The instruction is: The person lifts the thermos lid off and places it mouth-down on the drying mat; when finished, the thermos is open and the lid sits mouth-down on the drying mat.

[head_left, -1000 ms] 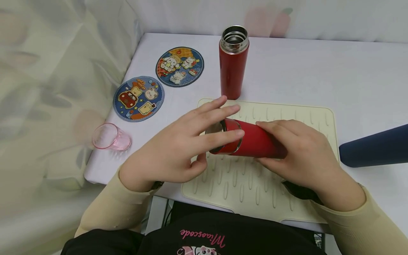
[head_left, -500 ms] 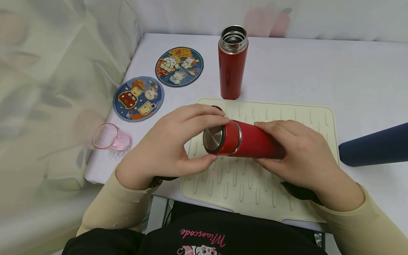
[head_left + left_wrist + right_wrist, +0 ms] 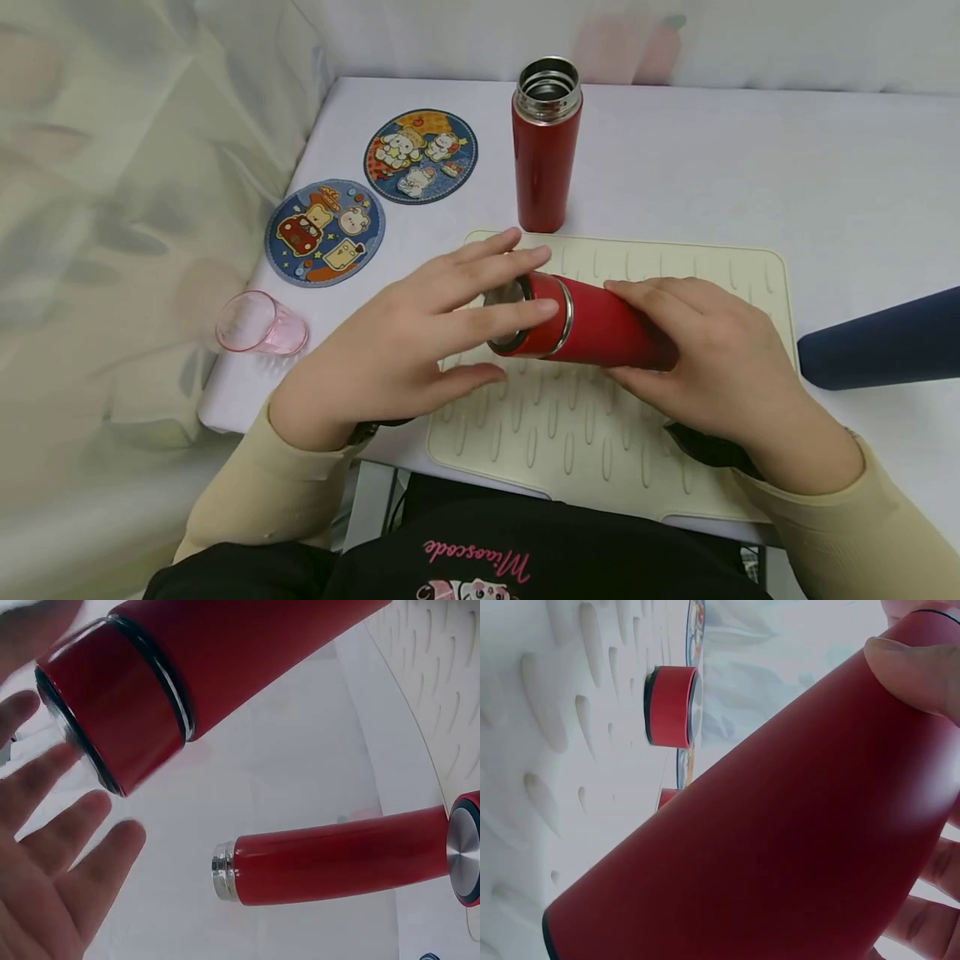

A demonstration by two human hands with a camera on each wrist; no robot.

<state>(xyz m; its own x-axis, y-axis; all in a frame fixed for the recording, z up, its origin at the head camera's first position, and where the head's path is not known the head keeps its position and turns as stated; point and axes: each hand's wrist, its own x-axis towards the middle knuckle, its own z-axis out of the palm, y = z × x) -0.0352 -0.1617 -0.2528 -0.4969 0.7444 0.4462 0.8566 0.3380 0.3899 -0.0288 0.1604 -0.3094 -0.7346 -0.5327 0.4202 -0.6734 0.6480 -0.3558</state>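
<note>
My right hand (image 3: 712,358) grips a red thermos (image 3: 611,329) by its body and holds it tilted above the mat, lid end toward the left. Its lid (image 3: 112,705), with a silver top, sits on the bottle. Around that lid my left hand (image 3: 397,333) spreads its fingers, nearly straight; in the left wrist view they lie beside the lid, uncurled. A second red thermos (image 3: 546,158) stands upright without a lid, its steel mouth showing. A loose red lid (image 3: 671,705) sits on the mat in the right wrist view; my left hand mostly hides it in the head view.
Beneath the hands lies a cream ribbed mat (image 3: 600,442). A dark blue tapered bottle (image 3: 885,342) is at the right. Two round cartoon coasters (image 3: 420,157) and a pink clear cup (image 3: 262,322) are on the left. A pale curtain (image 3: 135,250) hangs beside the table's left edge.
Half a second ago my left fingers closed round the held thermos's lid; now they are spread off it, as they were a second ago. My right hand's grip stays the same.
</note>
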